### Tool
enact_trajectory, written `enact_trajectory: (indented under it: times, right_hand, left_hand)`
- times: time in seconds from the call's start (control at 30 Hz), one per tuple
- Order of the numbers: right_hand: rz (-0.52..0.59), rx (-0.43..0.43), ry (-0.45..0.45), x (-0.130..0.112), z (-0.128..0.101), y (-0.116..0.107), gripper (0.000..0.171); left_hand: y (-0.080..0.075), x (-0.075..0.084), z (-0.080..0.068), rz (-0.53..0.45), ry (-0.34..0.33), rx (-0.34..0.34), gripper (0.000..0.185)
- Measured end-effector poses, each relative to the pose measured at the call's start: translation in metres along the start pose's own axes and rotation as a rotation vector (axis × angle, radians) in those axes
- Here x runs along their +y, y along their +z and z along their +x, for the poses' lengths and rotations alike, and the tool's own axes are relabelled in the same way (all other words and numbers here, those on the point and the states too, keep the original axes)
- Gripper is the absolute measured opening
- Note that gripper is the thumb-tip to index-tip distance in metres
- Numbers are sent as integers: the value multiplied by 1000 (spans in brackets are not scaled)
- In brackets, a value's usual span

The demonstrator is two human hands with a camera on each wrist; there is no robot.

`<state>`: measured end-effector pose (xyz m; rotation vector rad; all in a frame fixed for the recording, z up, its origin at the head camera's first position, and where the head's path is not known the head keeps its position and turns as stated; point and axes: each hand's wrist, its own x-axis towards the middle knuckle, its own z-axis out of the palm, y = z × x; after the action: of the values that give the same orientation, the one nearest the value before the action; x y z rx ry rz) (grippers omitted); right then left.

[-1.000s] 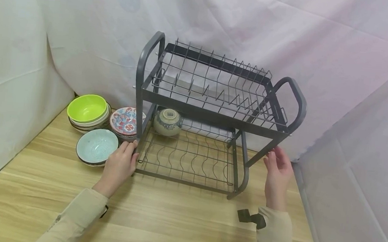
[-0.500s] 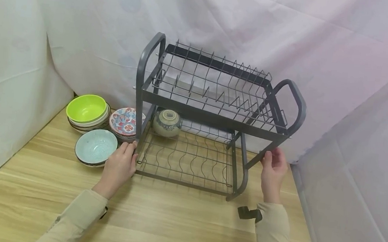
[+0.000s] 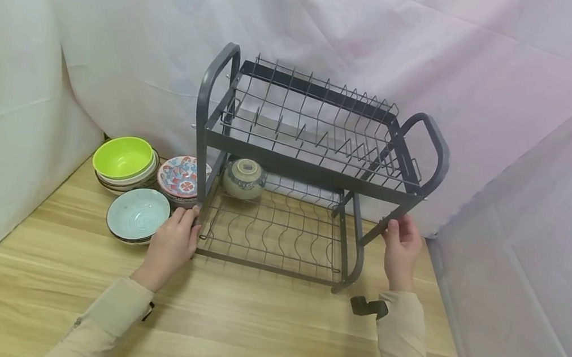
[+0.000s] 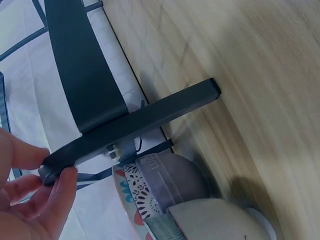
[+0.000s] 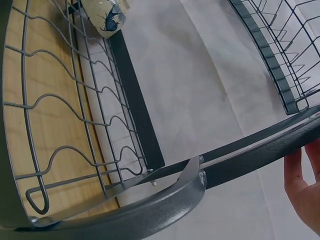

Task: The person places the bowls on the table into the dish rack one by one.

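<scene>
A dark metal two-tier dish rack [image 3: 312, 168] stands slightly turned on the table. My left hand [image 3: 170, 242] holds its left front post low down; in the left wrist view, thumb and fingers of that hand [image 4: 30, 202] wrap round the dark bar [image 4: 135, 125]. On the other side, my right hand [image 3: 402, 254] grips the right front post below the upper tier, thumb in front. Only part of the right hand [image 5: 306, 192] shows in the right wrist view, against the post [image 5: 260, 155]. An upside-down patterned bowl [image 3: 243, 181] sits at the lower tier's back left.
Left of the rack stand stacked bowls: a lime-green bowl [image 3: 123, 157] on top of one stack, a pale blue bowl [image 3: 138, 214] on another, and a red-and-blue patterned bowl [image 3: 182, 178] beside the post. White cloth [image 3: 139, 46] hangs behind and at both sides of the wooden table [image 3: 248, 322].
My right hand has shifted slightly left and down along the right post. The left hand keeps its hold. The whole head view has drifted a little, and the bowls stay in place.
</scene>
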<state>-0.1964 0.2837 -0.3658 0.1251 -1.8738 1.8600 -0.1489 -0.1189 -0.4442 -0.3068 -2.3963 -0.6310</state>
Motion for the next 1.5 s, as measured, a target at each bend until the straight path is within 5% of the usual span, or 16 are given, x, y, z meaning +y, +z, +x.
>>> enact_trajectory:
  times: [0.23,0.33,0.57,0.9,1.23,1.5]
  right_hand:
    - [4,-36,-7,1,3,-2,10]
    - [13,-37,-3,1,3,-3,10]
    - [22,-23,27,1,1,-3,11]
    - [-5,-21,44,1,1,-3,10]
    - [-5,-24,34,3,1,-3,10]
    - [-4,-8,28,5,0,-2,10]
  left_hand:
    - [-16,-4,9,-189,-123,-173,27]
    - [-24,-7,12,-199,-194,-214,28]
    - [-43,-28,17,-95,-300,-109,33]
    - [-51,-70,3,32,-309,-22,39]
    - [-52,-105,-10,138,-368,-47,40]
    - [-46,-114,-15,176,-364,-82,26]
